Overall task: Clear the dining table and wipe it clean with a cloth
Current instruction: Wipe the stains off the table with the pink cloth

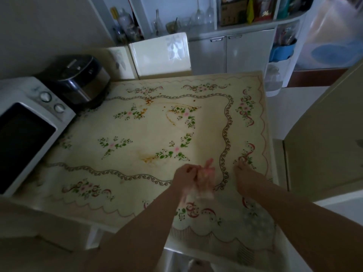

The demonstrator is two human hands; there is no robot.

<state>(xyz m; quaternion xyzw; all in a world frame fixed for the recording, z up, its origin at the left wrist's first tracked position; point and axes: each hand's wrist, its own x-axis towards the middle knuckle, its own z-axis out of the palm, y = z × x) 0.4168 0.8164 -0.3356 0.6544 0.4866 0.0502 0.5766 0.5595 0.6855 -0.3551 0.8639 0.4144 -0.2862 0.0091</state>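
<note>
**Cloth in hand at the near edge of a stained table**

Nearest us, our left hand (185, 174) is curled round a bunched pale pink cloth (205, 181) and holds it down on the table (121, 209), close to the near edge. Just right of it, clear of the cloth, our right hand (244, 179) lies with its fingers straight, fingertips (238, 166) pressing on the flowered top.

Past the hands we see orange-brown stains (146, 158), with more streaks nearer the far side.

On the left end stands a white microwave (29, 130), door shut. The small print by its two dials is too blurred for us to read. Behind it sits a dark rice cooker (78, 77) with its lid down, so we cannot tell what is inside.

Two pale chairs (161, 54) stand against the far edge.

On the white shelves (245, 26) beyond, a glass bowl (172, 26) holds something brownish and a spoon handle. Beside it stand stemmed glasses (204, 14). A box (233, 12) and a red packet (263, 10) carry writing we cannot make out. A blue tub (280, 53) holds blurred things standing upright.
</note>
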